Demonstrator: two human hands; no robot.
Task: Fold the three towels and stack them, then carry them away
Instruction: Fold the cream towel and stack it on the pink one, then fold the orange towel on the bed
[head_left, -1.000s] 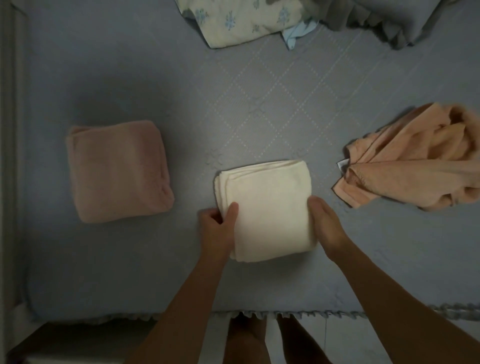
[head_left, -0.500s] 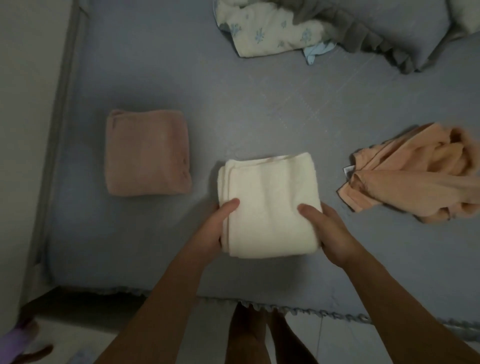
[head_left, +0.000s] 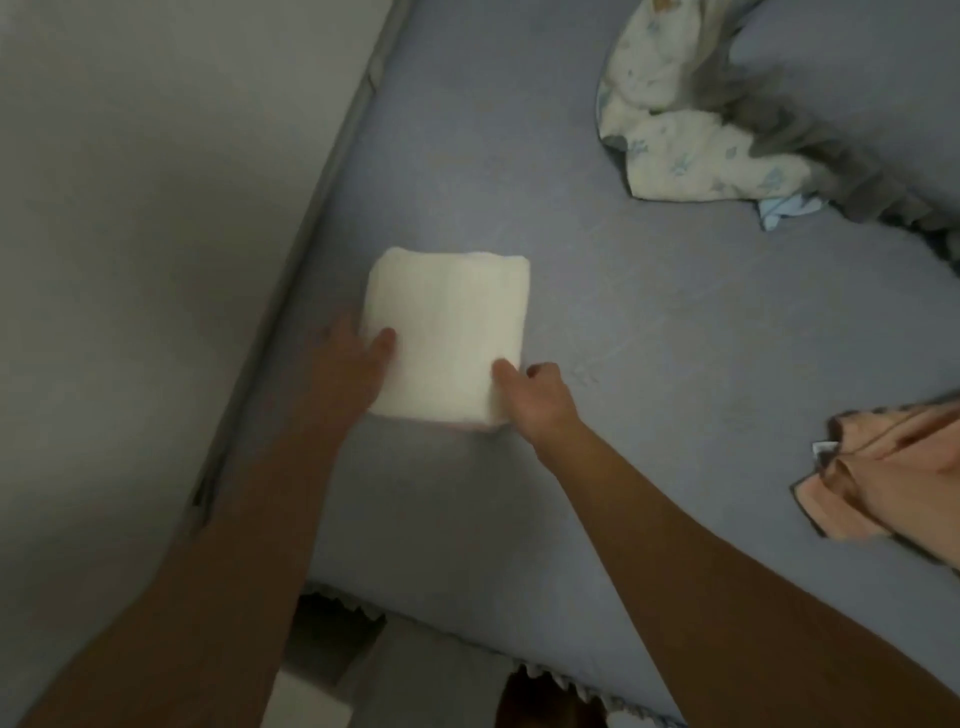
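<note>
The folded cream towel (head_left: 447, 332) lies near the left edge of the bed (head_left: 649, 322), close to the near corner, and a sliver of pink at its near right corner suggests it sits on top of the pink towel (head_left: 475, 426), though almost all of that one is hidden. It looks soft, light and thick, a loose block of layers that will sag and splay open if lifted by one edge or one corner. The left hand (head_left: 353, 364) rests against its left side with the thumb laid on the top face; the grip there looks loose, and whether the fingers curl under the stack cannot be told. The right hand (head_left: 535, 400) is at the near right corner, thumb on top and fingers curled beside the edge, seemingly pinching it. The safest hold is probably both hands flat under opposite sides, palms supporting the bottom layer so nothing slides. The orange towel (head_left: 893, 467) lies crumpled and unfolded at the right edge of the bed, well apart, so folding is not finished. A patterned cloth (head_left: 691, 145) is bunched at the far side, near a grey blanket (head_left: 810, 140)
</note>
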